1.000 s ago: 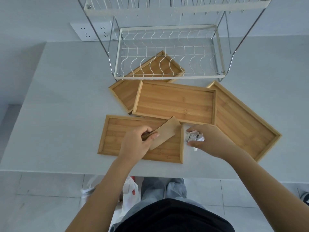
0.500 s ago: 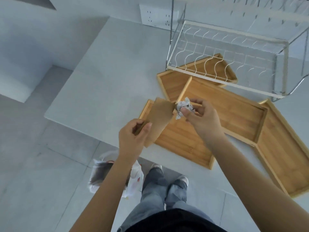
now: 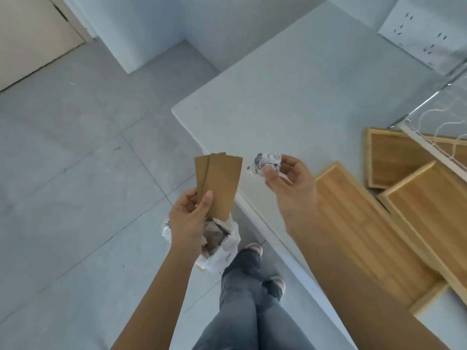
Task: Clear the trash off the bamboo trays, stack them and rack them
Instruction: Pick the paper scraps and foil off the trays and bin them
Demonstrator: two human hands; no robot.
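Observation:
My left hand (image 3: 188,218) grips brown cardboard pieces (image 3: 218,184) and holds them upright past the table's left edge, above a white trash bag (image 3: 222,245) on the floor. A crumpled paper ball (image 3: 265,162) is pinched in my right hand (image 3: 290,183) over the table's corner. Three bamboo trays lie on the white table (image 3: 303,92) at the right: the nearest tray (image 3: 358,223) under my right forearm, a second tray (image 3: 429,210) overlapping it, and a third tray (image 3: 389,157) partly under the wire dish rack (image 3: 439,137).
The trash bag sits on the grey tiled floor beside my feet (image 3: 252,248), close to the table edge. A wall socket panel (image 3: 427,34) is at the upper right. A white wall corner (image 3: 141,34) stands beyond the table at the upper left.
Both hands have lifted off the trays and swung left past the table edge, carrying the cardboard and the paper ball toward the trash bag. My view has turned left and down.

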